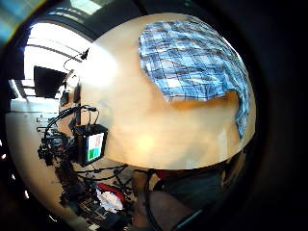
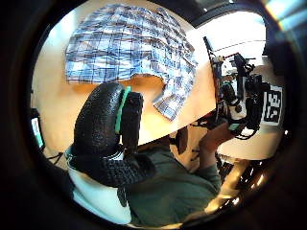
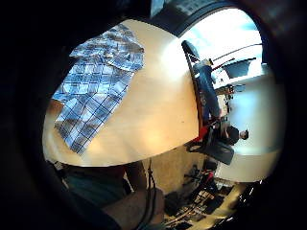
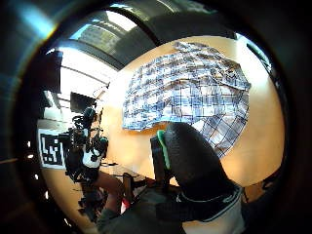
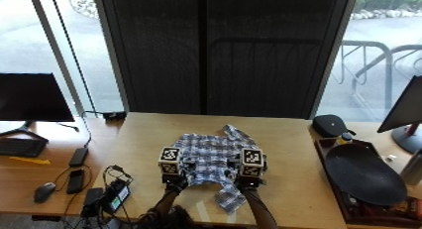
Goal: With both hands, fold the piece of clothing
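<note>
A blue and white checked shirt (image 5: 208,157) lies spread on the wooden table (image 5: 290,154), one sleeve (image 5: 227,199) reaching toward the near edge. My left hand (image 5: 174,183) hovers at the shirt's near left edge and my right hand (image 5: 250,184) at its near right edge. The palm views show the shirt (image 2: 124,43) (image 4: 190,87) (image 1: 192,57) (image 3: 96,81) flat on the table some way below both palms. The left thumb (image 2: 100,120) and the right thumb (image 4: 187,156) stand free of the cloth. Neither hand holds anything.
A black oval dish (image 5: 362,174) in a tray sits at the table's right end, with a black case (image 5: 330,124) behind it. A power adapter with cables (image 5: 112,194) lies at the near left corner. A side desk with a monitor (image 5: 33,97) stands left.
</note>
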The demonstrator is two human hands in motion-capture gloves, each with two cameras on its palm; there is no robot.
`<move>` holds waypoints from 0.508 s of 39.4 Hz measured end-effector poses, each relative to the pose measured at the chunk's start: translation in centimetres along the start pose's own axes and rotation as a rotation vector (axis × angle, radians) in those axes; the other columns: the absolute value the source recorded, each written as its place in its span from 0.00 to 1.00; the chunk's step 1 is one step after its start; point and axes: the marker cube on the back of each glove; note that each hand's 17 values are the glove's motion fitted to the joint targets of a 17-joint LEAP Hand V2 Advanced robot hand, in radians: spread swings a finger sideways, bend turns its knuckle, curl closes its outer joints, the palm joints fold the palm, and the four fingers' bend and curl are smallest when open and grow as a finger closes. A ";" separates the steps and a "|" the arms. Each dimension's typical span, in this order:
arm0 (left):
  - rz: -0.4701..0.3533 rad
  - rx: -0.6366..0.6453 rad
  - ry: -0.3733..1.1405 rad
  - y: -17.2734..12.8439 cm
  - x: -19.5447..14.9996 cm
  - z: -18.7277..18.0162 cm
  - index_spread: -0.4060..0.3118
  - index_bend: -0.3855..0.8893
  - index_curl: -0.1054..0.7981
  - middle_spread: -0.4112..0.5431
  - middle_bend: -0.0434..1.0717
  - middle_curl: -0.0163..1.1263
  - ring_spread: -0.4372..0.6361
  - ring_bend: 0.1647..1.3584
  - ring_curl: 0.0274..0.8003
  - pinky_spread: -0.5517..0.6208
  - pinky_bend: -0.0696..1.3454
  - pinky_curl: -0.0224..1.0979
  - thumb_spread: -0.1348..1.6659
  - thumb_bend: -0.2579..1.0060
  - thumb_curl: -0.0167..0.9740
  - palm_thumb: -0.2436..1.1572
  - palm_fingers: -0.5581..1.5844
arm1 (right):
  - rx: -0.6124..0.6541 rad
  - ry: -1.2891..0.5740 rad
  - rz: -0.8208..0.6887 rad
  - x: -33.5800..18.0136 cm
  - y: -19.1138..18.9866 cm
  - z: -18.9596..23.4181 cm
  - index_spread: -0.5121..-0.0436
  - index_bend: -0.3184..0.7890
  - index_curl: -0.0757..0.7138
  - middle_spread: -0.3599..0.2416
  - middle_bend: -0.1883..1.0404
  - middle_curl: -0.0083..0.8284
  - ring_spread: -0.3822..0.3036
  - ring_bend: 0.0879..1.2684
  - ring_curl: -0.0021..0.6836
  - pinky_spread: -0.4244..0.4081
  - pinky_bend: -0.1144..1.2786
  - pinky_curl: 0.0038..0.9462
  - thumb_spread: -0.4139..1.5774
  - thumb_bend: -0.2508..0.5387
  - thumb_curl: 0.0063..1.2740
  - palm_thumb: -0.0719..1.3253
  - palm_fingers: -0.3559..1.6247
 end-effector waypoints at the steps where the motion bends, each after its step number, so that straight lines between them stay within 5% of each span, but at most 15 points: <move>1: 0.000 -0.001 0.001 0.0 0.0 0.0 0.49 0.43 0.17 0.48 0.23 0.06 0.54 0.21 0.06 0.61 0.23 0.05 0.33 0.29 0.06 0.30 0.42 | 0.001 -0.002 -0.002 0.0 0.0 0.0 0.69 0.45 0.16 0.60 0.28 0.05 0.65 0.14 0.07 0.68 0.41 0.10 0.43 0.53 0.04 0.24 0.35; 8: 0.016 -0.023 0.016 0.3 0.2 0.0 0.45 0.43 0.25 0.51 0.21 0.14 0.65 0.27 0.18 0.73 0.25 0.11 0.55 0.29 0.12 0.33 0.40 | 0.005 0.011 0.005 0.3 0.4 0.0 0.44 0.44 0.27 0.60 0.29 0.12 0.73 0.17 0.17 0.79 0.46 0.21 0.64 0.52 0.09 0.27 0.32; 20: 0.024 -0.015 0.027 0.3 0.6 -0.5 0.42 0.43 0.34 0.53 0.21 0.21 0.71 0.30 0.23 0.82 0.27 0.15 0.69 0.25 0.19 0.33 0.37 | 0.013 0.014 0.000 0.7 0.3 -0.1 0.32 0.43 0.36 0.60 0.29 0.20 0.78 0.19 0.25 0.85 0.47 0.27 0.77 0.46 0.15 0.28 0.30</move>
